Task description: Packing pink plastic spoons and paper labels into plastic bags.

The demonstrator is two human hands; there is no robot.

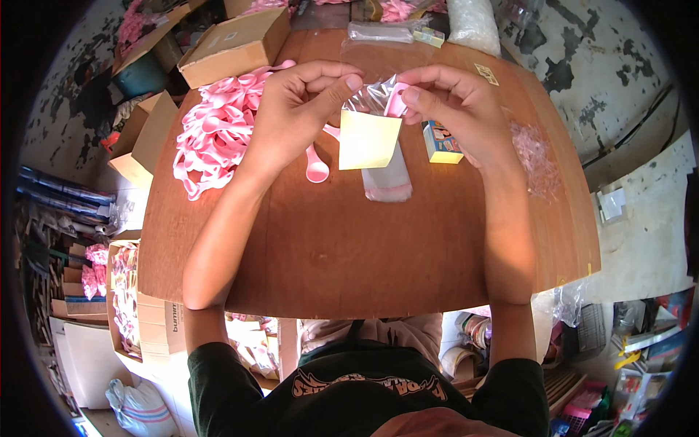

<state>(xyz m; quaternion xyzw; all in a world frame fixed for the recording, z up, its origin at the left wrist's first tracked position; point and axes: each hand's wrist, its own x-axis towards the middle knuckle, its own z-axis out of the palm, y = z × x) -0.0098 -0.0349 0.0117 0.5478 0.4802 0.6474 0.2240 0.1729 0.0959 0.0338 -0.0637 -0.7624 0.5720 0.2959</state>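
Observation:
Above the far half of the table, my left hand (298, 102) pinches one edge of a clear plastic bag (370, 96). My right hand (460, 105) is closed at the bag's other edge, its fingertips against a pink plastic piece (396, 100) that looks like a spoon's end; whether it is inside the bag is unclear. A pale yellow card (370, 140) hangs below the bag's upper part. Under it, flat clear bags (388, 178) lie on the table. Close to my left wrist rests a pink spoon (316, 169).
Pink spoons are heaped (218, 127) at the left of the brown table (328, 255). A small blue and yellow box (442, 143) stands beneath my right hand. Thin clear scraps (535, 160) lie at the right. A cardboard box (234, 45) occupies the far left; a stuffed clear sack (473, 25) stands far right.

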